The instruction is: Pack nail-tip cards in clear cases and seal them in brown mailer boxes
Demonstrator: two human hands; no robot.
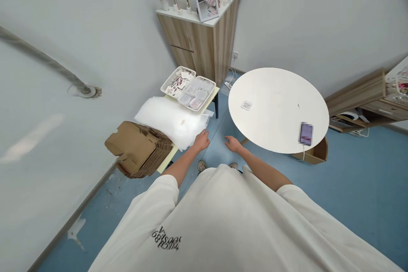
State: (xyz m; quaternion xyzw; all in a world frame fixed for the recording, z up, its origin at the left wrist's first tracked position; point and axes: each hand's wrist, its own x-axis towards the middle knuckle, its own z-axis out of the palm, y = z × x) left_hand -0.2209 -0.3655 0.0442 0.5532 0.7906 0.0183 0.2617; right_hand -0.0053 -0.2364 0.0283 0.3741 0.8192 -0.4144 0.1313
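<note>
My left hand point(201, 140) hovers at the right edge of a stack of white packing sheets point(172, 119); whether it touches them I cannot tell. Its fingers are loosely bent and apart, with nothing seen in them. Over the blue floor, left of the round white table point(274, 89), my right hand point(233, 143) hangs free, fingers slightly spread and holding nothing. Flattened brown cardboard boxes point(134, 148) are piled in front of the sheets. Behind the sheets are a white basket with small cards point(179, 83) and a white basket with clear plastic cases point(199, 92).
A small clear case point(246, 105) and a blurred phone-like device point(306, 134) with a cable lie on the round table. An open cardboard box point(318, 153) sits below it. A wooden cabinet point(197, 42) with picture frames fills the corner; wooden shelving point(360, 97) stands at right.
</note>
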